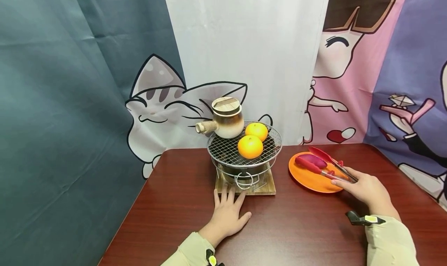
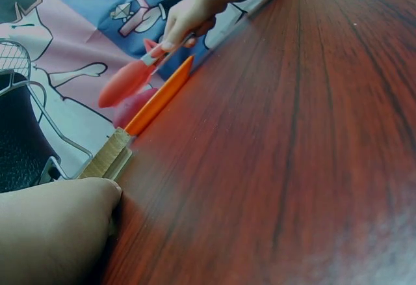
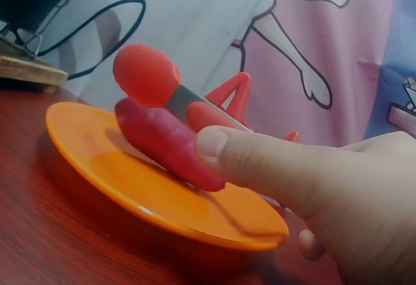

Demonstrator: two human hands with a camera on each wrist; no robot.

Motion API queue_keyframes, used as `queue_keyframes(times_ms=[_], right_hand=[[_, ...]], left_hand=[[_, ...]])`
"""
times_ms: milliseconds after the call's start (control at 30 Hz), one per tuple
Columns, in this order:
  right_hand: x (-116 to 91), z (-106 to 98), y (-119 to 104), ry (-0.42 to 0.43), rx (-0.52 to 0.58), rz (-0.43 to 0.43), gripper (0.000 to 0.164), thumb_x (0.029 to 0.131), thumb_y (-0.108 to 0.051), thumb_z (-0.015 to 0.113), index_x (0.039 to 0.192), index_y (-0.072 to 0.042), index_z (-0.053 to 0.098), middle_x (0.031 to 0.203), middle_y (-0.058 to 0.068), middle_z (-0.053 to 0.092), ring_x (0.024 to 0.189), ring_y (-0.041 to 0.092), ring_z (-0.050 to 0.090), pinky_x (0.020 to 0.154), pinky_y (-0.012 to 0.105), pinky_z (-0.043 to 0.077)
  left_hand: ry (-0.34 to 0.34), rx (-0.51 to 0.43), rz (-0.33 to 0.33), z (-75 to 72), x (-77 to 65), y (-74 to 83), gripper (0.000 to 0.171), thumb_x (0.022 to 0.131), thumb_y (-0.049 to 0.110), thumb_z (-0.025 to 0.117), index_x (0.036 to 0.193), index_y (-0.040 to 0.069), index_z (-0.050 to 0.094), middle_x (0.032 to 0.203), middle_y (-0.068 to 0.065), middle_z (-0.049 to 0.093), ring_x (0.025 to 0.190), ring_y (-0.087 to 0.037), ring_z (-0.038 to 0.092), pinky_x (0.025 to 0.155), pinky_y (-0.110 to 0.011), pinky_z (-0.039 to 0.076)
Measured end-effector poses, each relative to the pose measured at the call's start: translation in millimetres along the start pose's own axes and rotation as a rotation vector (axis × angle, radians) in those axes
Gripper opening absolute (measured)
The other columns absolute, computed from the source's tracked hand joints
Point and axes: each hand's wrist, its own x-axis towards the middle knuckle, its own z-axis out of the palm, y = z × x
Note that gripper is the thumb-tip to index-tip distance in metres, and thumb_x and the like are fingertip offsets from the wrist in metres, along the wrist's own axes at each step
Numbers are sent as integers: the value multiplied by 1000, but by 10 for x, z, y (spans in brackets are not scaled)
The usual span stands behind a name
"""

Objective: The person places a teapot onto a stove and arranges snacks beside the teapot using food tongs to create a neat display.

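Observation:
My right hand (image 1: 368, 188) holds a pair of red-tipped metal tongs (image 3: 147, 73), thumb along one arm. Their tips are spread over a purple sweet potato (image 3: 166, 143) lying on an orange plate (image 1: 307, 183). Seen from the head, one tip lies on each side of the sweet potato. In the right wrist view, the near tip shows above it. My left hand (image 1: 226, 215) rests palm down with its fingers spread, fingertips at the front edge of a wooden board (image 1: 269, 185). The left wrist view shows that hand low against the board's corner.
On the board stands a small round stove with a wire grill (image 1: 223, 153) on top. The grill carries a clay pot (image 1: 228, 122) with a wooden lid, its handle pointing left, and two oranges (image 1: 250, 147). A printed curtain (image 1: 244, 45) hangs behind the table (image 1: 279, 227).

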Motion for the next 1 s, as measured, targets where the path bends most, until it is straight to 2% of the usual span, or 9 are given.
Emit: queue_keyframes(times_ms=[200, 600, 800, 1000], right_hand=[[-14, -5, 69, -24, -11, 12, 105, 82, -79, 58, 151, -2, 42, 136, 44, 44, 110, 60, 50, 78, 73, 45], [-17, 34, 128, -41, -7, 6, 101, 84, -78, 57, 149, -2, 45, 135, 42, 48, 110, 60, 52, 76, 70, 46], [-28, 43, 146, -76, 12, 25, 98, 86, -78, 55, 147, -1, 48, 133, 41, 50, 109, 58, 53, 76, 70, 46], [-23, 46, 148, -75, 17, 27, 98, 86, -78, 54, 147, -1, 48, 133, 42, 49, 109, 58, 53, 78, 71, 46]], left_hand=[[23, 6, 9, -4, 8, -14, 73, 95, 61, 52, 158, 30, 34, 157, -16, 34, 148, -45, 21, 109, -74, 15], [16, -7, 12, -1, -1, -6, 73, 95, 60, 53, 158, 28, 35, 157, -17, 33, 148, -46, 20, 109, -74, 14], [-14, -10, 1, -32, 10, 9, 72, 96, 60, 51, 159, 29, 34, 159, -16, 31, 149, -45, 17, 111, -74, 13], [-4, -8, -4, -18, 3, 7, 72, 96, 60, 52, 158, 29, 35, 159, -16, 32, 149, -45, 18, 111, -73, 13]])
